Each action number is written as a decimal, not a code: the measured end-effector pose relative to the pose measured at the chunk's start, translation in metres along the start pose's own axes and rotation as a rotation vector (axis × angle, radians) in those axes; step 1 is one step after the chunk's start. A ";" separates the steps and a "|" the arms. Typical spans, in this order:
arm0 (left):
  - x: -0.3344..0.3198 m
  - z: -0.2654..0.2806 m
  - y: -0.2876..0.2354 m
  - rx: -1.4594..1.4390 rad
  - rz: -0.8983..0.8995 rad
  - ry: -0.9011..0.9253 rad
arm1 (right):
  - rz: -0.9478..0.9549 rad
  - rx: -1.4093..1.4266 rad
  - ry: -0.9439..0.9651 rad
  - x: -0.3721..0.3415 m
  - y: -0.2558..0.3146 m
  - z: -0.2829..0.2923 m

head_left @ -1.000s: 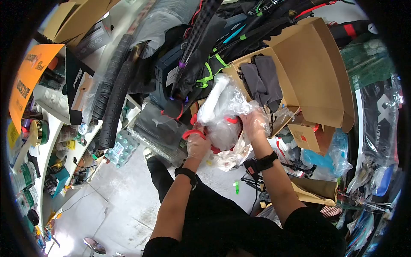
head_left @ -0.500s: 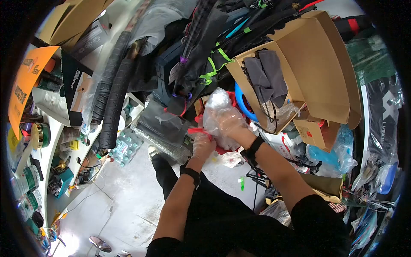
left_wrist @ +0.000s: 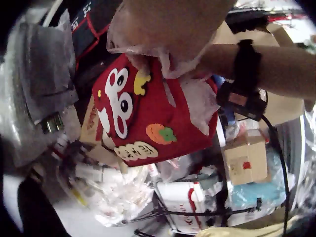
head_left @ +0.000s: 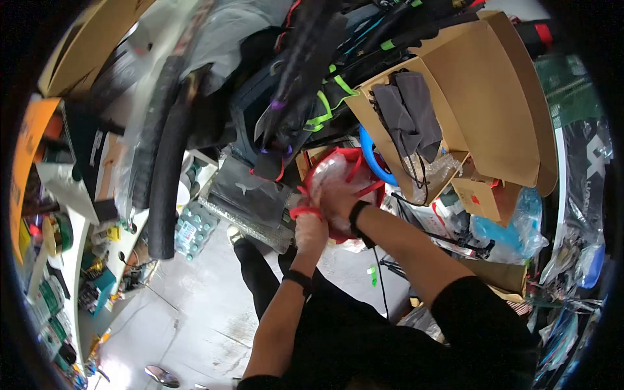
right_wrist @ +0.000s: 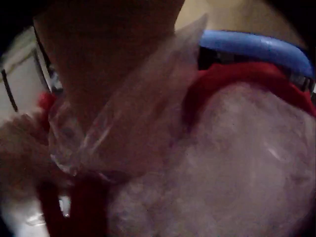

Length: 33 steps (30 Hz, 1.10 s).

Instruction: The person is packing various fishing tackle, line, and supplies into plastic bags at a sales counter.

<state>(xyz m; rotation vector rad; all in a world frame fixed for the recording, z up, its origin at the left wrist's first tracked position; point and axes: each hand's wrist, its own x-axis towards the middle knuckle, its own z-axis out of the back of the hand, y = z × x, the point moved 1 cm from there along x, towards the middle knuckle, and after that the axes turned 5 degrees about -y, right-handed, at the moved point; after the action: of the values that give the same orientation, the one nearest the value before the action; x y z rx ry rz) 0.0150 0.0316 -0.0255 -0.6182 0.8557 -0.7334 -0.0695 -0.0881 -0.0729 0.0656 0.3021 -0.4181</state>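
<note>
My left hand [head_left: 312,233], in a clear plastic glove, grips the red handle [head_left: 305,212] of a felt tote bag. In the left wrist view the red tote bag [left_wrist: 140,111] shows a cartoon face, a yellow crown and an orange fruit patch. Its mouth faces up in the head view, with crumpled clear plastic [head_left: 335,168] inside. My gloved right hand [head_left: 337,199] reaches into the mouth and presses on that plastic; its fingers are hidden. The right wrist view shows the plastic bundle [right_wrist: 237,153] filling the bag beneath the red rim [right_wrist: 232,79].
A blue ring-shaped rim [head_left: 374,156] stands just beyond the bag. To its right, an open cardboard box [head_left: 484,97] holds dark cloth [head_left: 409,114]. Black wrapped poles [head_left: 170,175] and crowded shelves [head_left: 78,260] are at left. Bottles [head_left: 193,231] stand on the floor.
The clear plastic bundle, earlier bulging high above the bag, has sunk into it. My right hand has moved from its right side onto it and down; my left hand keeps the handle.
</note>
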 end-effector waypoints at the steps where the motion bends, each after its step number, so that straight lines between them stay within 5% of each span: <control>1: 0.000 0.003 0.002 0.038 -0.259 -0.081 | -0.113 0.072 -0.025 0.002 0.013 0.020; 2: -0.001 0.006 0.002 0.070 -0.517 -0.148 | -0.231 0.147 -0.041 0.001 0.022 0.030; 4: -0.002 0.014 0.003 0.092 -0.667 -0.168 | -0.296 0.280 -0.093 0.014 0.020 -0.050; 6: -0.001 0.019 0.006 0.042 -0.336 0.098 | -0.353 0.397 -0.156 0.007 0.023 -0.053; 8: 0.016 0.003 0.022 -0.032 -0.455 -0.033 | -0.349 0.526 -0.218 -0.013 0.027 0.042; 10: 0.026 -0.002 0.021 0.176 -0.395 0.048 | 0.000 -0.019 -0.167 -0.035 0.015 0.082; 12: 0.042 -0.007 0.018 0.156 -0.457 -0.016 | -0.335 0.274 -0.418 -0.070 0.011 0.137; 16: 0.030 0.011 -0.012 0.075 -0.380 -0.130 | -0.460 0.357 -0.443 -0.126 0.004 0.111; 20: 0.003 0.011 -0.045 0.375 -0.448 -0.130 | -0.584 0.316 -0.073 -0.113 0.002 0.077; 22: -0.005 0.008 -0.051 0.504 -0.446 -0.023 | -0.399 0.209 -0.450 -0.104 0.001 0.056; 26: 0.021 0.008 -0.041 0.415 -0.303 -0.078 | -0.637 0.281 -0.188 -0.119 -0.017 0.017; 27: 0.032 0.009 -0.030 0.316 -0.256 -0.065 | -0.709 0.087 0.006 -0.114 -0.012 0.058; 32: 0.041 0.017 -0.015 0.059 -0.346 -0.340 | -0.873 0.121 0.022 -0.093 -0.014 0.071; 33: 0.041 0.017 -0.016 0.035 -0.251 -0.375 | -0.925 0.125 -0.003 -0.085 -0.015 0.075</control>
<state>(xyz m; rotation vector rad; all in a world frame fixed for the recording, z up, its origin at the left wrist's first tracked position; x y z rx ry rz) 0.0420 -0.0067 -0.0227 -0.8104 0.4226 -0.8233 -0.1287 -0.0781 0.0243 0.0438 0.2913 -1.3548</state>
